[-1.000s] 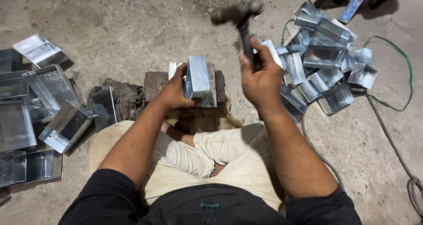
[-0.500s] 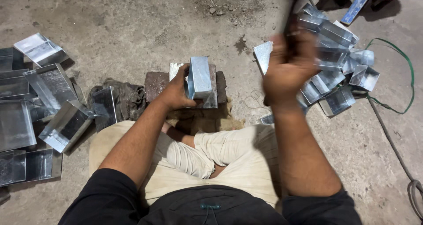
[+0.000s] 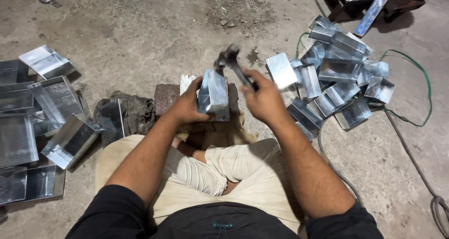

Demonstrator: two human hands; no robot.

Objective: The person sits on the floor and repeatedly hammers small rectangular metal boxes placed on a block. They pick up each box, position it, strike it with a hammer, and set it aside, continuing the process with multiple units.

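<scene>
I sit on the concrete floor with a shiny sheet-metal box (image 3: 214,93) standing on a rusty iron block (image 3: 166,97) in front of my knees. My left hand (image 3: 187,105) grips the box's left side and holds it upright. My right hand (image 3: 264,98) is closed around the handle of a dark hammer (image 3: 230,60). The hammer's head is blurred and sits at the box's top right corner.
A heap of finished metal boxes (image 3: 336,80) lies at the right, with a green cable (image 3: 411,89) looping around it. Flat and folded metal sheets (image 3: 42,122) are stacked at the left beside a dirty rag (image 3: 135,110). A grey cord (image 3: 421,173) runs along the right.
My right hand swung the hammer up and back to the right, then brought it down onto the top of the box. My left hand and the box stayed put.
</scene>
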